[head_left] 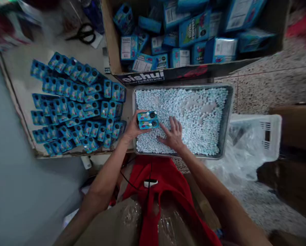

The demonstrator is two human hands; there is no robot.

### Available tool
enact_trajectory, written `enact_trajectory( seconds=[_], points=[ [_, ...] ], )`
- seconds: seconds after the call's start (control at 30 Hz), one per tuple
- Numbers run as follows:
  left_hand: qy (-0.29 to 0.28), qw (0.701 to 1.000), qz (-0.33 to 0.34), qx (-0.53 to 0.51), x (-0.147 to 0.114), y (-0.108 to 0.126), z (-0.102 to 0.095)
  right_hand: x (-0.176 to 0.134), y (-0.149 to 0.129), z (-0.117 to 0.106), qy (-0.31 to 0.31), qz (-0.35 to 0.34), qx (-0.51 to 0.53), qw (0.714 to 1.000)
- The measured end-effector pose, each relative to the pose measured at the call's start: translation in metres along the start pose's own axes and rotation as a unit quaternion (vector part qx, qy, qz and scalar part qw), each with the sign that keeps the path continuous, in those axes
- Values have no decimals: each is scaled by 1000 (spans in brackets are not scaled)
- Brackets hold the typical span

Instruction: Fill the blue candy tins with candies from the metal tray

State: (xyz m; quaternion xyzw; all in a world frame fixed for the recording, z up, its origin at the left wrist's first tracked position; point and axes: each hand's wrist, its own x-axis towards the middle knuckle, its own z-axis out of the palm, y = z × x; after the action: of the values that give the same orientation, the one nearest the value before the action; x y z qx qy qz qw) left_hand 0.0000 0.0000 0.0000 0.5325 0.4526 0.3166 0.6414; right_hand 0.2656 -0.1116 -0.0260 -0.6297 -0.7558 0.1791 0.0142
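My left hand (135, 127) grips two small blue candy boxes (148, 120) side by side over the left part of a metal tray (232, 102). A few white pieces lie on the boxes' printed faces. The tray holds a thick layer of small white and pale blue candies (168, 99), thinner toward the upper right. My right hand (172, 135) is just right of the boxes, palm down over the candies with its fingers spread. It touches or nearly touches them; nothing shows in its grip.
Rows of similar blue boxes (73, 92) cover the table at left. A cardboard carton (193, 70) full of loose blue boxes stands behind the tray. Black scissors (85, 33) lie at upper left. At right are a white plastic crate (273, 136) and clear plastic bags (241, 157).
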Motion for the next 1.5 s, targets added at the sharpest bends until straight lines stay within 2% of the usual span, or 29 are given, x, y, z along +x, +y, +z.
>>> enact_trajectory(
  seconds=[0.03,0.1,0.17,0.2,0.27,0.3,0.33,0.43,0.47,0.6,0.63,0.67,0.73,0.83,1.0,1.1,1.17,1.23,1.3,1.33,1.43,1.5],
  points=[
    [13,1000,-1,1,-3,-1,0,15,9,-1,-23,-14,3,1000],
    [31,999,-1,16,-7,-1,1,45,25,-5,-41,3,54,998],
    [41,998,1,43,-9,2,0,73,34,-13,-22,88,176,980],
    [41,997,4,65,-9,6,-1,85,35,-18,4,158,261,952],
    [32,990,20,138,-7,15,-3,104,32,-32,64,287,414,861],
    [33,982,32,184,-5,20,-5,109,27,-40,83,325,471,816],
    [40,972,44,226,-4,25,-6,112,21,-49,91,341,513,782],
    [50,960,58,270,-1,35,-7,106,-7,-77,76,313,594,737],
    [44,962,54,263,-2,37,-6,102,-19,-87,81,298,634,709],
    [36,973,27,226,-10,33,2,91,-62,-120,152,227,799,536],
    [36,975,20,220,-12,31,6,91,-69,-126,175,214,811,516],
    [32,976,15,215,-14,29,9,91,-75,-130,195,205,806,520],
    [21,979,6,205,-17,25,16,93,-81,-133,227,188,781,550],
    [23,978,4,205,-16,22,26,94,-82,-129,241,165,756,586],
    [26,966,28,254,-11,23,33,87,-82,-118,223,158,750,602],
    [61,961,35,266,-10,25,30,81,-83,-117,216,145,747,612],
    [76,959,52,268,-8,25,25,76,-80,-117,213,145,749,610],
    [79,960,70,258,-5,22,20,69,-69,-114,219,167,763,585],
    [87,967,75,228,0,16,17,60,-51,-108,225,220,764,563],
    [86,974,68,199,2,12,17,54,-41,-104,220,255,746,575],
    [50,995,32,85,4,-2,23,33,-13,-89,194,348,631,666],
    [34,999,10,36,2,-10,31,18,-4,-81,182,370,568,712]
  ],
)
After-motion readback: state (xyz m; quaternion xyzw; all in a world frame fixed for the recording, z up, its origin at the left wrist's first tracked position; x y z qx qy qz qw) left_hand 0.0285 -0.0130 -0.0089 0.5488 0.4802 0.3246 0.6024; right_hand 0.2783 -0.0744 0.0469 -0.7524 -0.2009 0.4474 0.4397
